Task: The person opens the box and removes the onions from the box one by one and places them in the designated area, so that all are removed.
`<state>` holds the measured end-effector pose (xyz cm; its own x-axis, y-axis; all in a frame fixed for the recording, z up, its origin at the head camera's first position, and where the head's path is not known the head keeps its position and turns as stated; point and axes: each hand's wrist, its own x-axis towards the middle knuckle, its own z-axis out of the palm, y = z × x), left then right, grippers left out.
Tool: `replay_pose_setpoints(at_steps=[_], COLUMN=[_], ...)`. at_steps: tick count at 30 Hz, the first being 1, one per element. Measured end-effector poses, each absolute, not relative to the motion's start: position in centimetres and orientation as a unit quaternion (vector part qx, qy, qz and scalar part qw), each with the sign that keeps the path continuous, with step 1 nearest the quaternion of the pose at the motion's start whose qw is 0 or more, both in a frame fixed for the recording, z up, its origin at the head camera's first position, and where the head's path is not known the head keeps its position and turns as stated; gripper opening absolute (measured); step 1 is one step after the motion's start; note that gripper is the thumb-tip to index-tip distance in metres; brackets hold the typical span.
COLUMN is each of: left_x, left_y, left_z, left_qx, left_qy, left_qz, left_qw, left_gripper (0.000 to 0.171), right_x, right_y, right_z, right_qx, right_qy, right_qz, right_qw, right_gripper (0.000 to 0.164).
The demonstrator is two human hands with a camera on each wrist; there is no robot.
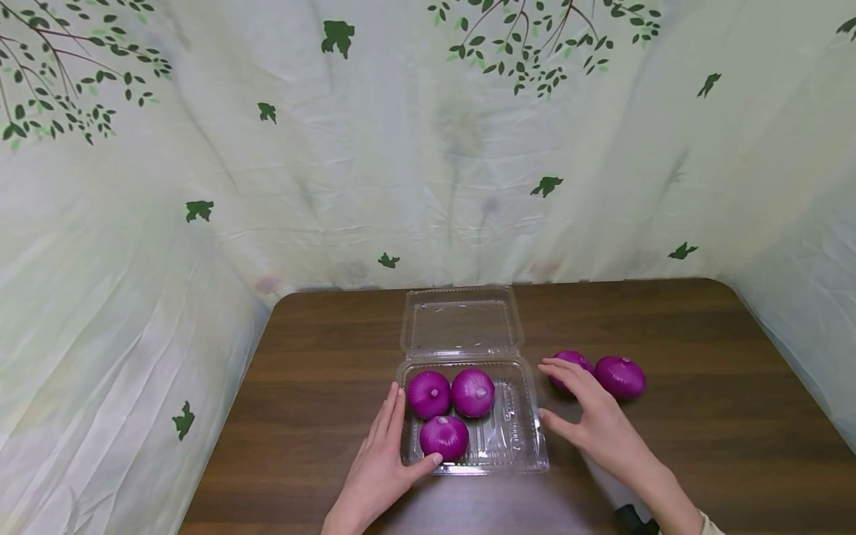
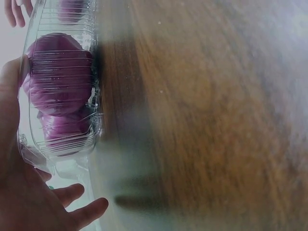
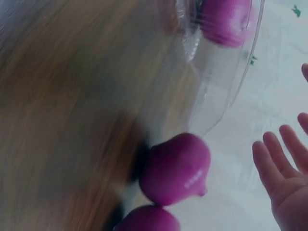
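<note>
Three purple onions sit in the left part of a clear plastic clamshell container (image 1: 511,438): a back left onion (image 1: 428,394), a back right onion (image 1: 473,392) and a front onion (image 1: 444,438). My left hand (image 1: 383,464) rests at the container's front left corner, its fingers straight along the left side and its thumb at the front rim. To the right of the container, my right hand (image 1: 598,427) hovers with fingers extended and holds nothing. It partly covers one loose onion (image 1: 571,360); another loose onion (image 1: 620,377) lies beside that one.
The container's lid (image 1: 461,323) lies folded back toward the far edge of the brown wooden table (image 1: 321,364). A pale curtain (image 1: 428,163) with printed leaves hangs behind the table. A dark strap (image 1: 635,520) is at my right wrist.
</note>
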<state>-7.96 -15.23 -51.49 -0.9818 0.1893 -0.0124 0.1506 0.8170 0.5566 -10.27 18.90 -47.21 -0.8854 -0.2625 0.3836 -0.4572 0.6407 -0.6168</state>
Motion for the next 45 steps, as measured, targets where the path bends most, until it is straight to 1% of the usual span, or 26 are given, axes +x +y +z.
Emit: replay_pose_setpoints(at_steps=[6, 13, 18, 30, 38, 45], left_x=[-7.9, -7.9, -8.0, -8.0, -8.0, -8.0], left_y=[-15.2, -15.2, -15.2, -15.4, -15.4, -15.3], left_z=[-51.5, -51.5, -51.4, -51.6, -51.7, -51.8], left_qx=[0.09, 0.09, 0.088, 0.09, 0.096, 0.097], left_qy=[0.952, 0.952, 0.951, 0.949, 0.945, 0.943], left_qz=[0.291, 0.292, 0.294, 0.3, 0.311, 0.318], left_qw=[0.03, 0.028, 0.031, 0.037, 0.032, 0.026], left_gripper=[0.117, 0.117, 0.118, 0.118, 0.118, 0.117], right_x=[-10.3, -10.8, -11.2, -12.6, -13.4, -13.8], right_y=[17.0, 14.9, 13.5, 10.7, 9.4, 9.0], right_z=[-47.2, -48.0, -48.5, -49.6, -50.2, -50.6], right_qx=[0.241, 0.27, 0.261, 0.246, 0.217, 0.215], right_qy=[-0.883, -0.867, -0.865, -0.879, -0.888, -0.898], right_qz=[0.388, 0.407, 0.423, 0.407, 0.405, 0.385], right_qw=[0.106, 0.1, 0.072, 0.039, 0.021, 0.005], right_gripper=[0.069, 0.07, 0.067, 0.067, 0.06, 0.066])
